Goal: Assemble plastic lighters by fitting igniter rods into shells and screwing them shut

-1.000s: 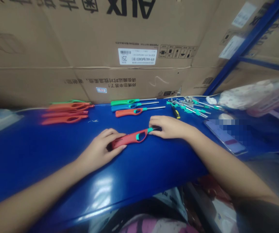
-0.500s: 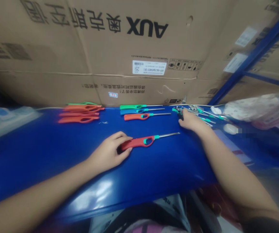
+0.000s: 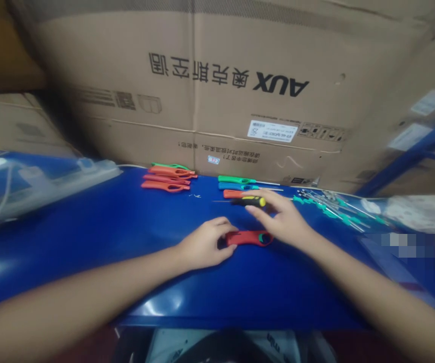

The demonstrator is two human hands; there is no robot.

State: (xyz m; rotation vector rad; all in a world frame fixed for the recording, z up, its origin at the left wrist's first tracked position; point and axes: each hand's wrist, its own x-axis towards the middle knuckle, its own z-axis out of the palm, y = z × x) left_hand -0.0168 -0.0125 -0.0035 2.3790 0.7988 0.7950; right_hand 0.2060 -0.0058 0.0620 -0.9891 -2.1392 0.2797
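A red long-nosed lighter (image 3: 248,238) with a teal trigger lies on the blue table (image 3: 126,237). My left hand (image 3: 204,247) is closed round its handle end. Over the lighter's front end, my right hand (image 3: 283,222) grips a small screwdriver (image 3: 248,201) with a black and yellow handle, held level and pointing left. Beyond my hands lie green, blue and red lighters (image 3: 240,185) in a row.
Several orange lighter shells (image 3: 166,179) lie at the table's back left. Teal-ended metal tubes (image 3: 326,206) are heaped at the back right. Large cardboard boxes (image 3: 217,96) wall off the far side. Clear plastic bags (image 3: 32,181) lie at the left.
My right hand reached to the heap at the right, took the screwdriver and brought it back over the red lighter. The camera has swung to the left.
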